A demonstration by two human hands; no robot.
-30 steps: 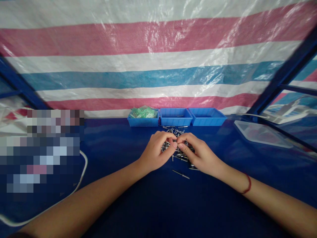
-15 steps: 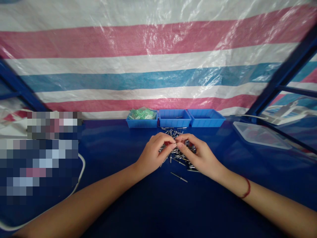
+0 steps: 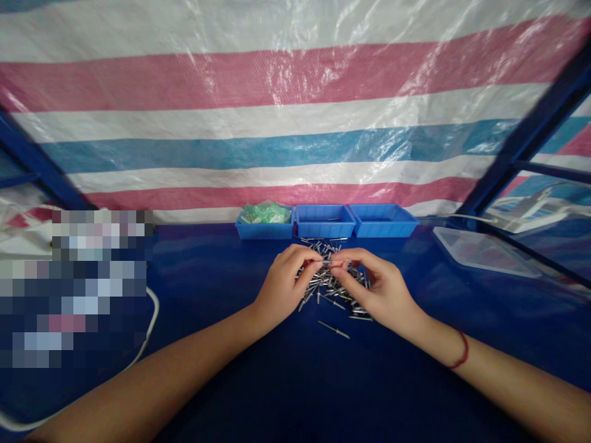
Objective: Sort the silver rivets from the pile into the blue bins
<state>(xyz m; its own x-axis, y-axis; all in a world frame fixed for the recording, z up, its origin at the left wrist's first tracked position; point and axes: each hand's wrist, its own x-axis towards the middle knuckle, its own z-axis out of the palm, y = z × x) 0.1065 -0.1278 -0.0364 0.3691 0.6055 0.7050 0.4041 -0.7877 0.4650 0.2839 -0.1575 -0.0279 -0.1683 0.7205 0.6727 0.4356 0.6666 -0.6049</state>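
Observation:
Between my fingertips, above a loose pile of blind rivets (image 3: 329, 284), is a small silvery rivet (image 3: 327, 262). My left hand (image 3: 287, 277) pinches one end with thumb and forefinger. At the other end, my right hand (image 3: 376, 280) has its thumb and fingers closed around it; the fingertips hide most of that end. A single rivet (image 3: 333, 330) lies apart on the blue tabletop (image 3: 295, 381), nearer to me than the pile.
Behind the pile stand three blue bins: the left bin (image 3: 264, 231) holds green-tinted plastic bags (image 3: 266, 213), the middle bin (image 3: 325, 229) a few small pieces, then the right bin (image 3: 386, 229). A clear plastic lid (image 3: 484, 252) lies right; a white cable (image 3: 154, 311) curves left.
My fingertips have drawn slightly apart, and the rivet between them now shows. My right hand has shifted a little to the right. The pile looks unchanged.

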